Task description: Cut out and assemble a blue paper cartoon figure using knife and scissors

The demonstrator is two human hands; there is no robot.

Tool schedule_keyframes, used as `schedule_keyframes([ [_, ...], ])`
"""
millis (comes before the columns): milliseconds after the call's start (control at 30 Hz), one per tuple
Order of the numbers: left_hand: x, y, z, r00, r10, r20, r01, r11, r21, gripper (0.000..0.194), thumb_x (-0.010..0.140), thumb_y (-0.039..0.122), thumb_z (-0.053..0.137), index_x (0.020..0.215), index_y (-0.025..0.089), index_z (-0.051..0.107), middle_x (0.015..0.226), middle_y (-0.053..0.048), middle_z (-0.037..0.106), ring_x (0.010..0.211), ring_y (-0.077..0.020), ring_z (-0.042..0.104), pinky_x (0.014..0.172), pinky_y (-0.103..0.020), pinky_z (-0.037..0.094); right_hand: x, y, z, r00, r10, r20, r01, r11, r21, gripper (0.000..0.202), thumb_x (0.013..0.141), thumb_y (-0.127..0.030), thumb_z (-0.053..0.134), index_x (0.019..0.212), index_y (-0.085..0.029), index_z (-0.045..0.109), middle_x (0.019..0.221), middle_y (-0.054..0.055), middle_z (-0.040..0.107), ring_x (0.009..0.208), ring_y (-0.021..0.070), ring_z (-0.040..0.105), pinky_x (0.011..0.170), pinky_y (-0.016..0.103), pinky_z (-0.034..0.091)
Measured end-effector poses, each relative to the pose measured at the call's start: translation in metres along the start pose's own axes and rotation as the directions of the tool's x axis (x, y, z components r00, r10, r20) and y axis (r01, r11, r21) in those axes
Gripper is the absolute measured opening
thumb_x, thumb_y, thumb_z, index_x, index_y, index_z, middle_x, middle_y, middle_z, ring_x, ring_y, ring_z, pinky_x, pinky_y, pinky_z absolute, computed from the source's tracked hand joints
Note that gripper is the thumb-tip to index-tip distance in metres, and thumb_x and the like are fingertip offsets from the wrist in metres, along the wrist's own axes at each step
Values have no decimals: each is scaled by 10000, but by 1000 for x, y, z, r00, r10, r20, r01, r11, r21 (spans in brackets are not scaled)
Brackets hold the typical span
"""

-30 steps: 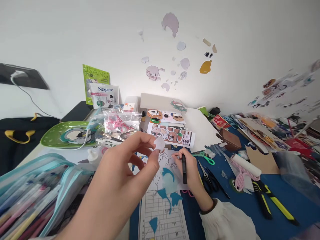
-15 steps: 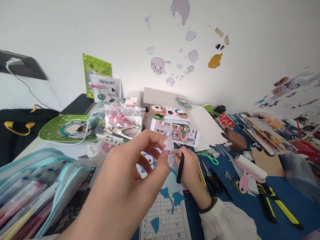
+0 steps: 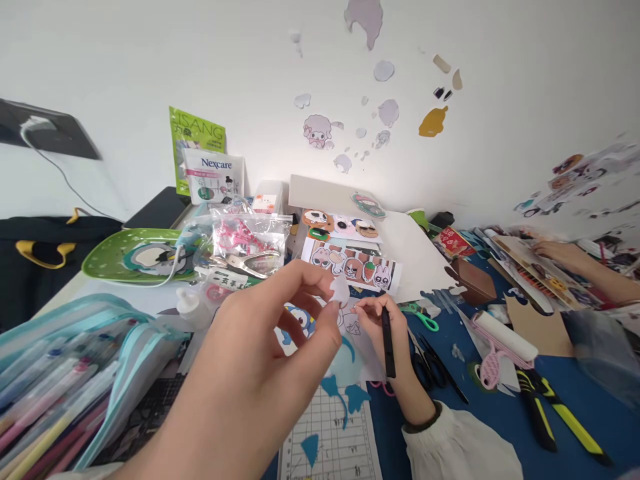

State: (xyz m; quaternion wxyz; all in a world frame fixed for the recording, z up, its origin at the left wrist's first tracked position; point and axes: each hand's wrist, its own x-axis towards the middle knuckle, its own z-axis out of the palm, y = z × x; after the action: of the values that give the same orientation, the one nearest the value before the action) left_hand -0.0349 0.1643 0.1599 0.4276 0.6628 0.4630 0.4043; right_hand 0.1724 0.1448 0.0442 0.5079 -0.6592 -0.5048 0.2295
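Observation:
Between thumb and forefinger, my left hand [image 3: 270,347] pinches a small white paper piece [image 3: 340,292] above the table's middle. Just to its right, my right hand [image 3: 387,330] is closed on a black pen-like tool [image 3: 388,343], which slants across the palm; its thumb and forefinger tips come together near the white piece. Whether anything is between those fingertips is too small to tell. Below the hands lies a white gridded board [image 3: 335,447] with blue cut-out shapes [image 3: 358,398]. A printed blue character [image 3: 300,321] is partly hidden behind my left fingers.
A pencil pouch [image 3: 125,373] is at left, near a green tray [image 3: 105,257]. Black scissors [image 3: 430,363], a pink-handled roller [image 3: 505,337] and yellow-black pliers [image 3: 555,407] lie at right. Another person's hand [image 3: 565,257] reaches in at far right.
My right hand has moved slightly right, away from the white piece, and the black tool has swung more upright. Another person's hand has come into view at far right.

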Motion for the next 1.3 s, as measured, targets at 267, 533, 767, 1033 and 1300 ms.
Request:
schedule_keyframes([
  [267,4,-7,10,997,7,83,-2,998,-59,18,827,276,570,814,272,581,758,44,659,583,-119,599,465,-188,460,-4,-8,-3,993,61,104,-89,951,295,320,793,-305,668,639,-258,392,732,-10,673,726,199,672,695,347,527],
  [533,5,-20,32,921,-221,322,328,886,-327,189,920,387,521,1024,233,556,922,-26,757,905,-207,709,830,-342,552,-26,-28,-2,998,60,10,-58,877,476,370,781,-272,727,692,-241,369,744,-27,679,685,148,584,654,287,474],
  [767,6,-23,45,820,-462,337,568,596,-567,194,882,317,613,1025,205,547,916,-59,788,908,-206,741,816,-322,600,-27,-37,3,983,3,-185,49,959,279,367,779,-239,703,650,-245,360,702,-18,704,645,170,553,655,306,438],
  [1033,7,-32,49,818,-445,364,574,603,-554,292,816,406,683,982,192,573,893,-78,794,955,-252,731,833,-351,597,-26,-36,4,949,-167,-269,175,984,6,347,778,-208,669,627,-246,359,702,-17,733,599,160,576,582,272,449],
  [1300,12,-38,50,821,-442,361,571,615,-545,295,812,406,666,981,184,571,900,-89,791,903,-240,736,812,-344,586,-24,-29,4,942,-209,-261,195,978,-81,317,792,-211,654,659,-247,369,781,2,758,622,162,625,603,284,486],
])
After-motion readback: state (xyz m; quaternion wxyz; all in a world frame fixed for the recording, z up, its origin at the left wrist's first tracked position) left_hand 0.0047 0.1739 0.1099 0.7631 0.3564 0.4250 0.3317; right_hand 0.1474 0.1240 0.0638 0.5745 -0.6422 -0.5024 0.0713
